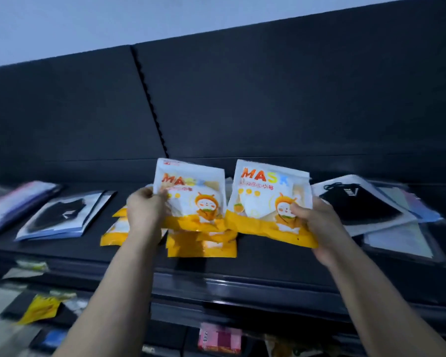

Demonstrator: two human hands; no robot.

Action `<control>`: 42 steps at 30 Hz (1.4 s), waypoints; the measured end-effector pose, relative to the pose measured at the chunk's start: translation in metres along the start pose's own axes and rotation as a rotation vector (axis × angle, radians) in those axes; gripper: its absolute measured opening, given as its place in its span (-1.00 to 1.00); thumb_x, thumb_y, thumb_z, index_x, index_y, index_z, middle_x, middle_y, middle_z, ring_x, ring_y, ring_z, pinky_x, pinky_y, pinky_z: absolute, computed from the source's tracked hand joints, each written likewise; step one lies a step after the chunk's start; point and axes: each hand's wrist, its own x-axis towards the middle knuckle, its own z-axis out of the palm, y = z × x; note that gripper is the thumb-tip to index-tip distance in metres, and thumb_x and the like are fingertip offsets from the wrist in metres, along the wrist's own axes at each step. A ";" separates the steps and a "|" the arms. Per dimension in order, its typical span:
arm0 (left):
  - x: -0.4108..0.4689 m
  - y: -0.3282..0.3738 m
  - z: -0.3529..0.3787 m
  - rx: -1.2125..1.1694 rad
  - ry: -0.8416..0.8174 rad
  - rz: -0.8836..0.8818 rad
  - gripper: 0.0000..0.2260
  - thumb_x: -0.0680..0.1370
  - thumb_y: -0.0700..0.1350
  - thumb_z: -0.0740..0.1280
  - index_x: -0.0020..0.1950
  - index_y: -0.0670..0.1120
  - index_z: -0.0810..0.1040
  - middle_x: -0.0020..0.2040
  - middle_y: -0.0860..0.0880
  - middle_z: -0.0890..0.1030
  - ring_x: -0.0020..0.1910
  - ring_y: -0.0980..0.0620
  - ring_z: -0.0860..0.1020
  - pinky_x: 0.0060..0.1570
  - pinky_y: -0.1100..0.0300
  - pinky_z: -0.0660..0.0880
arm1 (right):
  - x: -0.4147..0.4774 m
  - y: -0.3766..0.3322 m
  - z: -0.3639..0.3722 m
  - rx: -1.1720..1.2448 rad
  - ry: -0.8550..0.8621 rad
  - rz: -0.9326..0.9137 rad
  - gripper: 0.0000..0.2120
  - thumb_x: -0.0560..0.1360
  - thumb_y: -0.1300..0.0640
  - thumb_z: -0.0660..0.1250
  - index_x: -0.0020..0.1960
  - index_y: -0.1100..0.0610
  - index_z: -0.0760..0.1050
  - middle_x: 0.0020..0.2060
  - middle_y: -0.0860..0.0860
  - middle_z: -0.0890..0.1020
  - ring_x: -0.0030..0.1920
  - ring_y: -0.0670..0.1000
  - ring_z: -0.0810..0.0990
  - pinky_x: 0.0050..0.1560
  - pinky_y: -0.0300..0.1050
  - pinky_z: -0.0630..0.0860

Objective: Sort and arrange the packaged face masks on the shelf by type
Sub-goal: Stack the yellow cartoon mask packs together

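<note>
The head camera, the only view, shows both hands raised over the dark shelf board [255,264], each holding one glossy white-and-orange plastic pouch printed MASK with a cartoon figure. The left hand [146,212] is curled round the left edge of the left pouch [191,194], thumb on its face. The right hand [317,228] pinches the lower right corner of the right pouch [265,199], thumb on the front and fingers underneath.

The two are held upright, side by side with their edges nearly meeting — probably so the prints can be compared and confirmed as one type. Directly below lies a loose pile of matching orange-bottomed pouches [201,243], flat on the board, which looks like the group they belong to.

The other kinds lie apart — a black mask in a clear packet [59,215] to the left, another black mask packet [358,204] on mixed flat packets to the right. The lower shelves are blurred.
</note>
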 end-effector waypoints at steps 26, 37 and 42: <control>0.093 -0.011 -0.048 0.681 -0.573 0.589 -0.70 0.59 -0.17 0.21 0.28 0.04 0.53 0.13 -0.09 0.63 0.05 -0.17 0.58 0.20 -0.07 0.44 | 0.018 0.023 0.183 -1.391 0.080 -0.189 -0.58 0.46 -0.03 0.31 0.31 -0.21 0.39 0.32 -0.10 0.45 0.28 0.00 0.43 0.23 0.04 0.40; -0.001 0.022 0.068 0.494 -0.817 0.811 -0.76 0.54 -0.14 0.29 0.18 0.01 0.61 0.09 0.04 0.67 0.14 0.02 0.58 0.15 0.13 0.49 | -0.011 0.010 0.063 -1.587 0.399 -0.368 -0.77 0.52 0.10 0.24 0.13 -0.05 0.57 0.09 -0.07 0.61 0.17 0.06 0.50 0.08 -0.01 0.40; -0.057 0.019 0.143 0.708 -0.964 0.785 -0.72 0.56 -0.07 0.27 0.27 0.03 0.55 0.23 -0.01 0.60 0.26 -0.05 0.51 0.24 0.09 0.44 | -0.016 0.005 -0.036 -1.552 0.467 -0.255 -0.72 0.50 0.16 0.23 0.14 -0.04 0.57 0.10 -0.07 0.61 0.17 0.05 0.49 0.08 0.00 0.45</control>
